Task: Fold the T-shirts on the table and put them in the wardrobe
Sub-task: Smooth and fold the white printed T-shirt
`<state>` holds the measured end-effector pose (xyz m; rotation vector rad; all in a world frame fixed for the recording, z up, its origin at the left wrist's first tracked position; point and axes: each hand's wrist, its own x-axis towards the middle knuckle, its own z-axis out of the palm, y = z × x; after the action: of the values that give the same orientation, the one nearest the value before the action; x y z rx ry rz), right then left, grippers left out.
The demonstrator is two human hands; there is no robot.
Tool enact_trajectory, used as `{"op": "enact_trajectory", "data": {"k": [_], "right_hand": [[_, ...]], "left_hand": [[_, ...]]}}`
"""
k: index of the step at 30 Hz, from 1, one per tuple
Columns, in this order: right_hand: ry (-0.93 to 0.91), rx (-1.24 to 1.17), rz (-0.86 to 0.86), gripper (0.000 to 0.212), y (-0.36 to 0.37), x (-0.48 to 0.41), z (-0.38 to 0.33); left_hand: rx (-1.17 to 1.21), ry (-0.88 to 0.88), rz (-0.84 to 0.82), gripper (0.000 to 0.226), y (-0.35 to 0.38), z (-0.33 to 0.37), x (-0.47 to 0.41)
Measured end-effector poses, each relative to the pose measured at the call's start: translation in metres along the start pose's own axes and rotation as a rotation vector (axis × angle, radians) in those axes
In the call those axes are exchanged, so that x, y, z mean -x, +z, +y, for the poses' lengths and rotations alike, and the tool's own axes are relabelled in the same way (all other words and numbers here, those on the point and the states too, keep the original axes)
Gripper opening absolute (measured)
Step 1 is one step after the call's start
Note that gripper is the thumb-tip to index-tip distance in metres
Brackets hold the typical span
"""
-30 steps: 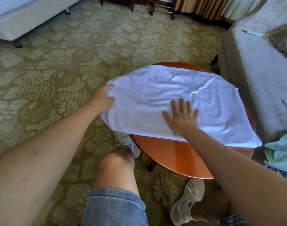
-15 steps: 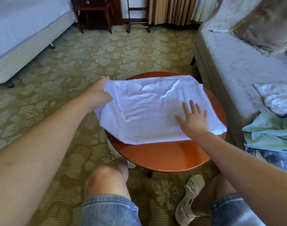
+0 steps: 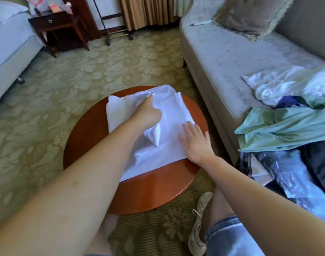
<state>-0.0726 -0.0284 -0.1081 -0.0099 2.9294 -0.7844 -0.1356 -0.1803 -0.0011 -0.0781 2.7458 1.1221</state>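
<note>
L hand point(image 3: 148, 113) has swung white T-shirt point(image 3: 176, 111) edge across to mid tabletop point(image 3: 148, 191), gripping fold; fingertips hidden in cloth. R hand point(image 3: 196, 143) flat, fingers straight, pinning near corner.

**Showing white on red-brown, over flowered green**

Showing plain white, with no print, across the T-shirt point(image 3: 172, 111). Glowing glossy red-brown on the table point(image 3: 148, 189). Spreading pale olive green over the carpet point(image 3: 102, 71), repeating a cream flower pattern and turning to fine stripes in patches. Wearing off-white on the shoe point(image 3: 196, 228) and faded blue denim on the shorts point(image 3: 231, 237). Shimmering mottled silver-grey on the sofa point(image 3: 231, 58), going grey-brown on the cushion point(image 3: 250, 13) with a pale green fringe. Setting a white garment point(image 3: 278, 87) beside a mint-green garment point(image 3: 287, 126) and a navy garment point(image 3: 287, 178) carrying pale blue print. Showing dark brown on the nightstand point(image 3: 54, 23), tan on the curtains point(image 3: 148, 10), white on the bed point(image 3: 8, 39), with fine beige stripes on its base.
</note>
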Motion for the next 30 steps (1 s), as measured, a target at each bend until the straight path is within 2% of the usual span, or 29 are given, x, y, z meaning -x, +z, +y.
{"op": "enact_trajectory", "data": {"k": [3,5,7,8,11,14,17,20,23,26,30], "right_hand": [[0.110,-0.624,0.184,0.049,-0.015,0.003,0.021],[0.206,-0.782,0.236,0.049,-0.018,0.006,0.035],[0.223,-0.761,0.223,0.050,-0.019,0.007,0.040],[0.224,-0.744,0.212,0.050,-0.018,0.006,0.040],[0.172,-0.659,0.197,0.047,-0.019,0.007,0.031],[0.119,-0.362,0.214,0.042,-0.011,0.004,0.023],[0.209,-0.227,0.267,0.054,-0.011,0.003,0.006],[0.223,-0.069,0.318,0.050,-0.012,0.003,-0.005],[0.243,0.070,0.182,0.045,-0.015,0.002,-0.018],[0.327,0.023,0.018,0.055,-0.019,-0.009,-0.030],[0.418,-0.134,-0.084,0.060,-0.025,-0.023,-0.040]], "left_hand": [[0.064,-0.004,-0.120,0.069,0.038,0.021,-0.004],[0.258,-0.060,-0.145,0.075,0.055,0.023,-0.002],[0.334,-0.085,-0.052,0.066,0.061,0.010,-0.001],[0.282,-0.079,0.001,0.063,0.060,-0.002,0.001],[-0.120,-0.105,0.087,0.065,0.058,-0.043,0.015],[-0.387,-0.190,0.139,0.063,0.058,-0.068,0.032],[-0.411,-0.215,0.157,0.059,0.052,-0.089,0.034],[-0.412,-0.142,0.130,0.056,0.050,-0.107,0.042],[-0.411,-0.097,0.171,0.056,0.049,-0.121,0.046],[-0.408,-0.080,0.209,0.056,0.051,-0.127,0.046],[-0.416,-0.047,0.182,0.057,0.050,-0.130,0.047]]}}
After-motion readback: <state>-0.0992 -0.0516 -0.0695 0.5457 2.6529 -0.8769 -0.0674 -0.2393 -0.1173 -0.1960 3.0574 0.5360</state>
